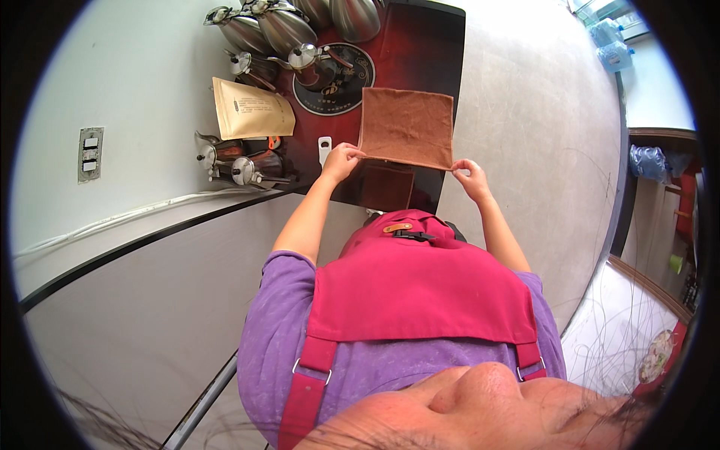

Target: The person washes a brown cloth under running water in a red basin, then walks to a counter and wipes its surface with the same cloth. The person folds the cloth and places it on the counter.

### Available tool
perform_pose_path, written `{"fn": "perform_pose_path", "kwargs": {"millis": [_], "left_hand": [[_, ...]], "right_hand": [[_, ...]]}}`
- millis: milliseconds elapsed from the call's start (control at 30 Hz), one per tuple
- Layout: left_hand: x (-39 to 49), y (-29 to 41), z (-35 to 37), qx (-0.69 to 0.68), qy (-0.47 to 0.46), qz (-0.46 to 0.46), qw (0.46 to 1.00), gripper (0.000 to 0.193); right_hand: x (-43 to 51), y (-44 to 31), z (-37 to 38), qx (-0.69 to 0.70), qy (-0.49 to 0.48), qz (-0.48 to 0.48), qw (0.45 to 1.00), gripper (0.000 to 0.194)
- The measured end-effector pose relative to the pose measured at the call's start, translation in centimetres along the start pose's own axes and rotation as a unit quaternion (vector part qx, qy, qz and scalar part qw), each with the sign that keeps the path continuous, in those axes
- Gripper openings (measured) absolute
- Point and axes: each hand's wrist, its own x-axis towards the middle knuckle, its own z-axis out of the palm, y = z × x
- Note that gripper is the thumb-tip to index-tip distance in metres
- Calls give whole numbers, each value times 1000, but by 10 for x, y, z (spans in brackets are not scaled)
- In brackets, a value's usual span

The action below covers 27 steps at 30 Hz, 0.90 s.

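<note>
A brown cloth towel (pixel 406 128) is stretched between my two hands above a dark red table (pixel 419 50). My left hand (pixel 342 162) pinches its near left corner, and my right hand (pixel 471 179) grips the near right corner between thumb and fingers. The cloth hangs flat with a few creases. Below it, a brown square (pixel 387 187) shows on the glossy table; I cannot tell whether it is another cloth or a reflection. Just beyond my left hand lies a white object with a hole at its end (pixel 324 147).
A metal pot (pixel 315 67) stands on a round black printed mat (pixel 357 70). Several steel jugs (pixel 284 28) line the back left. A tan pouch bearing writing (pixel 256 109) and more small pots (pixel 261 167) sit near the wall. Blue plastic bottles (pixel 615 55) are far right.
</note>
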Motion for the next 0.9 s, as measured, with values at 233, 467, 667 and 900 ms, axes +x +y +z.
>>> {"fn": "perform_pose_path", "kwargs": {"millis": [233,467,667,900], "left_hand": [[18,-11,-11,-60,-64,-29,996,21],[94,10,-9,-80,39,-78,993,22],[127,22,-3,-11,84,-125,988,20],[141,18,0,31,98,-126,987,19]], "right_hand": [[10,-17,-21,76,-196,168,963,12],[90,-20,-36,43,-34,165,985,14],[129,-18,-32,-62,48,152,985,20],[134,-12,-17,-81,103,178,975,19]]}}
